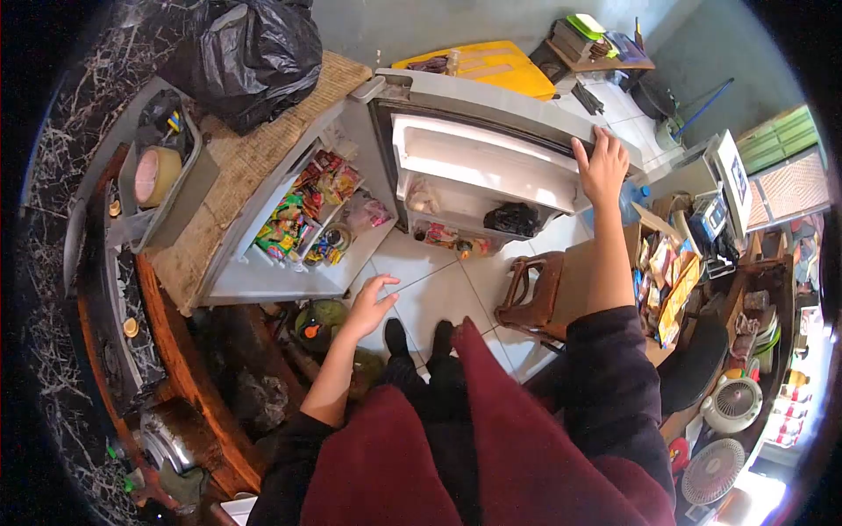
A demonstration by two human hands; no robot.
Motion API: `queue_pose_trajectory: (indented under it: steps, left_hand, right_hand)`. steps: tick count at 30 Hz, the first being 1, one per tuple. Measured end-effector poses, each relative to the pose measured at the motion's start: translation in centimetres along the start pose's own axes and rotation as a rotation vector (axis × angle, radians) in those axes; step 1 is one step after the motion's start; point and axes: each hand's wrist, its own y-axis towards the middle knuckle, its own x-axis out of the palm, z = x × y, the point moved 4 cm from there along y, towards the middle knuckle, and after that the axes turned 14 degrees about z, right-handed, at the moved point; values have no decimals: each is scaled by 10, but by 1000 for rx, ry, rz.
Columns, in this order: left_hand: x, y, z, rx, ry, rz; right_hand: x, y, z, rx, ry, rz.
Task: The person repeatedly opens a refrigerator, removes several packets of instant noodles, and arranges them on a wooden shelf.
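Note:
A small refrigerator (281, 282) stands with its door (478, 103) swung wide. My right hand (603, 168) grips the door's outer edge, thumb on the inner side and fingers over the rim. My left hand (372, 307) hangs in front of the opening with its fingers apart, touching nothing. Colourful packets (285, 223) and small sachets fill the shelves inside. On the door, one shelf holds a black plastic bag (513, 219) and a pale bag (424, 196). More packets (436, 235) lie in the shelf below.
A black plastic bag (254, 61) rests on the refrigerator's woven cover (232, 175), beside a grey bin holding a tape roll (158, 175). To the right are a wooden chair (531, 289), a box of snack packets (667, 280) and fans (732, 403). White tiles (443, 298) cover the floor.

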Motion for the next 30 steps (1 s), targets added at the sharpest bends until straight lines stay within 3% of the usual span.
queue_pose_trajectory:
  steps: [4,6,7,8,9,12,14,15,17,18,19,20,21,23,24,26,30]
  left_hand:
    - [42,36,-87,-35,102,-19]
    - [74,72,-126,-109,109,-36]
    - [92,75,-153,-196,132,-65]
    - [116,92,-185,-295,117,-84]
    - [133,109,-204,-243,140,-58]
    - [182,154,-260,-216,305,-44]
    - [203,178,-279,-210,288,13]
    - [214,186,-292,-154,255,101]
    - [239,198,-325,-112,184,227]
    - [253,202,-343,-126,144,266]
    - [263,207,-354,-152,149,251]
    - [272,213,-363,-173,154,236]
    - [284,220,-376,-118,182,240]
    - [302,236,-393,-68,214,229]
    - [308,244,-397,-81,214,220]
    - [328,260,-412,-84,211,205]
    - [345,283,-426,-157,363,226]
  right_hand:
    - [14,-3,-4,29,30,57]
    - [-4,-42,-38,-58,256,297]
    - [1,-94,-47,-94,190,427]
    - [21,-149,-52,-154,550,545]
    - [38,-197,-75,-266,575,346]
    - [135,-304,-120,-200,598,-356]
    - [220,-363,-116,-199,417,-559]
    - [261,-390,-108,-187,276,-787]
    - [337,-439,-84,-349,162,-917]
    - [363,-459,-76,-447,97,-776]
    - [385,-470,-73,-402,-4,-780]
    - [414,-475,-63,-163,132,-958]
    - [431,-487,-60,-249,105,-956]
    - [452,-488,-63,-15,80,-1024]
    - [467,-502,-61,-10,80,-1036]
    - [486,-508,-57,-38,371,-756]
    - [510,-524,-56,69,417,-810]
